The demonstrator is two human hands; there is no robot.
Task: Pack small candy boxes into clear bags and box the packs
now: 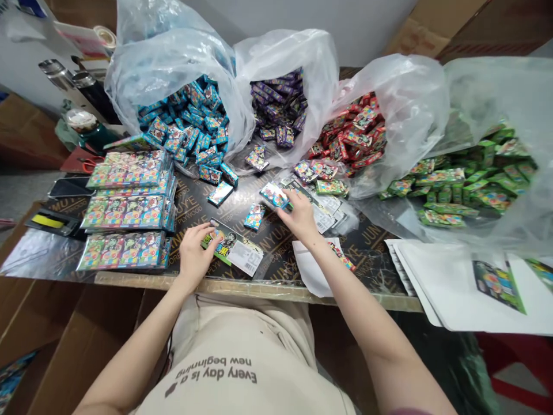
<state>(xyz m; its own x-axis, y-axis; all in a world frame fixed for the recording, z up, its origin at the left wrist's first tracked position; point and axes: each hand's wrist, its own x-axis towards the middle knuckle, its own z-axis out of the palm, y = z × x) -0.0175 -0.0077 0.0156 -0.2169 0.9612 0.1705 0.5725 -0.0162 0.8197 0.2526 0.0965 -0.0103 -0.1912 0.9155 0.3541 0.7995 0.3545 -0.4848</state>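
My left hand [196,249] lies at the table's front edge with thumb and fingers closed on a flat printed packaging sleeve [235,249], which has a green and black end and a pale end with a barcode. My right hand [299,214] pinches a small blue candy box [273,195] a little above the tabletop. Between the hands lies another blue candy box [254,216], and a further one [220,193] rests behind it. Beside my right hand is a pile of flat sleeves [324,216], with purple, red and green boxes [332,187] at its back edge.
Plastic bags of blue [203,115], purple [279,101], red [360,129] and green boxes [488,178] line the back. Filled packs [125,213] stand stacked at left, beside a stapler [54,221] and red scissors [91,164]. White sheets [458,288] overhang the front right edge.
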